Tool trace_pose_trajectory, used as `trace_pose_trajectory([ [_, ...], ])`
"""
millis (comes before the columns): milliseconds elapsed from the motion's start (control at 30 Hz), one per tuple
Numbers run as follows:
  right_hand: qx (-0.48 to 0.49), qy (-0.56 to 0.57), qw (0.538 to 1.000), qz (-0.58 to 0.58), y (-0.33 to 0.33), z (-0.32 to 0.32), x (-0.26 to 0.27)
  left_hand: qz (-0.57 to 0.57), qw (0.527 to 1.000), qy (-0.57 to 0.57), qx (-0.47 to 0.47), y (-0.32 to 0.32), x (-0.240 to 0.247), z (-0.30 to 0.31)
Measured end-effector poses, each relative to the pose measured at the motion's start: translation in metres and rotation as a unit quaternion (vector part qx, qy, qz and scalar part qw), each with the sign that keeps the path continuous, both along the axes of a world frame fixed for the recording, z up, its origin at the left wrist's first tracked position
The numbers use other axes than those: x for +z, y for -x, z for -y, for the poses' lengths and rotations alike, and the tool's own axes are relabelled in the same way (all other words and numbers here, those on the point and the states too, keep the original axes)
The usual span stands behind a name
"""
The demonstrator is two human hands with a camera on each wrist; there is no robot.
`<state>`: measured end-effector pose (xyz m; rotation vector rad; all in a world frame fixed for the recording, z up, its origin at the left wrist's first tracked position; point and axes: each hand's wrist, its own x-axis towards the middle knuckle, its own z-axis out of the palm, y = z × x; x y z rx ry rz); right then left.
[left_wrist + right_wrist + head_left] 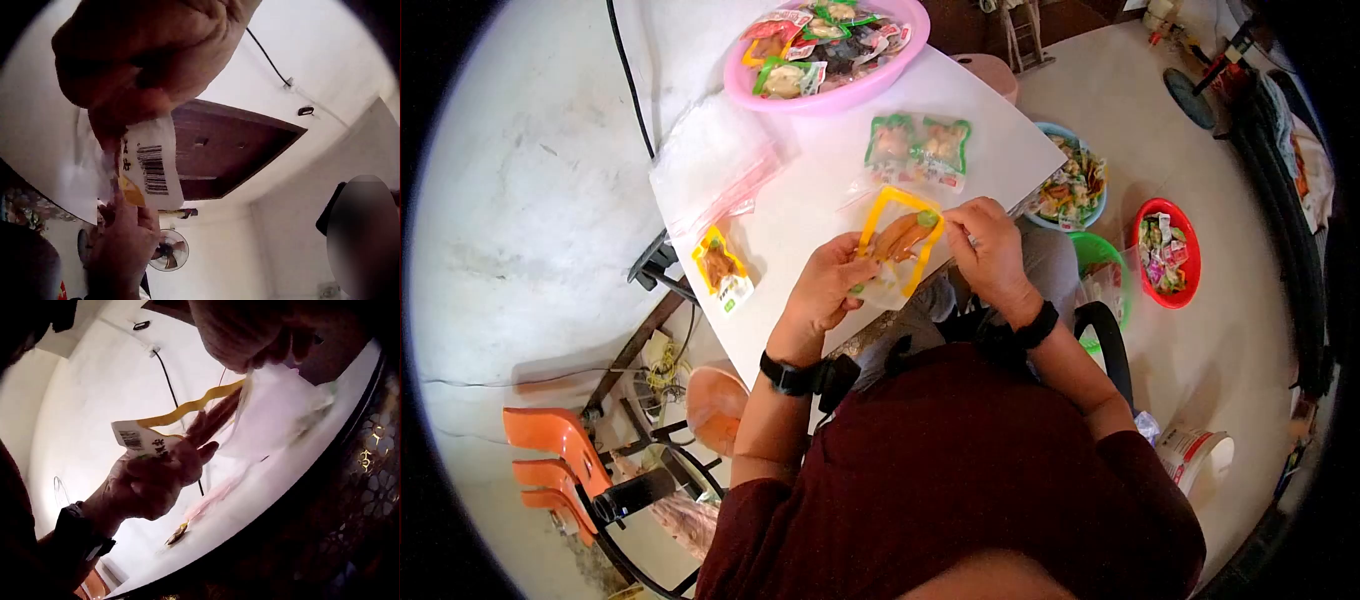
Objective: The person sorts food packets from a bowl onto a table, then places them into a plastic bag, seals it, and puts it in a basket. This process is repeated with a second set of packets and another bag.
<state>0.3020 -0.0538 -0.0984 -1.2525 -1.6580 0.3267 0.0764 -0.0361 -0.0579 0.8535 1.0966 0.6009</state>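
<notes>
A food packet (905, 243) with a yellow border and long brown pieces inside is held above the table's near edge. My left hand (832, 282) pinches its lower left end, where a barcode label (152, 170) shows in the left wrist view. At its upper right edge, the fingers of my right hand (990, 250) are pinched together. A translucent plastic sheet or bag (272, 415) hangs below the right hand in the right wrist view, beside the packet. Two green-edged packets (916, 150) lie on the table beyond. Another yellow-edged packet (720, 268) lies to the left.
A pink basin (830, 98) full of packets stands at the table's far end. Clear plastic bags (715, 165) lie along the left side of the white table (800, 190). On the floor at right are blue (1040, 218), green (1122, 300) and red (1189, 290) tubs with packets.
</notes>
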Motion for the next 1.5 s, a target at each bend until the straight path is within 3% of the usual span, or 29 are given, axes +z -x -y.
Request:
trace_pose_trajectory([
  [533, 0.020, -0.029, 0.999, 0.017, -0.001, -0.002, -0.001, 0.121, 0.992, -0.008, 0.014, -0.048, -0.008, -0.044],
  [700, 0.022, -0.054, 0.998, 0.032, 0.001, -0.002, 0.000, 0.145, 0.989, 0.020, 0.018, -0.061, -0.048, -0.080],
  [900, 0.031, -0.041, 0.998, 0.026, 0.002, -0.001, -0.005, 0.197, 0.972, -0.077, 0.102, -0.089, -0.036, -0.071],
  [1100, 0.026, -0.042, 0.999, 0.022, 0.001, 0.000, -0.006, 0.162, 0.980, -0.104, 0.051, -0.088, -0.061, -0.062],
  [1300, 0.014, -0.041, 0.999, 0.029, -0.003, 0.002, -0.008, 0.153, 0.981, -0.025, 0.114, -0.118, -0.061, -0.090],
  [1400, 0.005, -0.032, 0.999, 0.019, -0.006, 0.002, -0.010, 0.203, 0.971, -0.094, 0.084, -0.119, -0.077, -0.092],
  [1500, -0.004, -0.025, 1.000, 0.008, -0.007, 0.001, -0.012, 0.285, 0.955, -0.083, 0.011, -0.100, -0.070, -0.078],
])
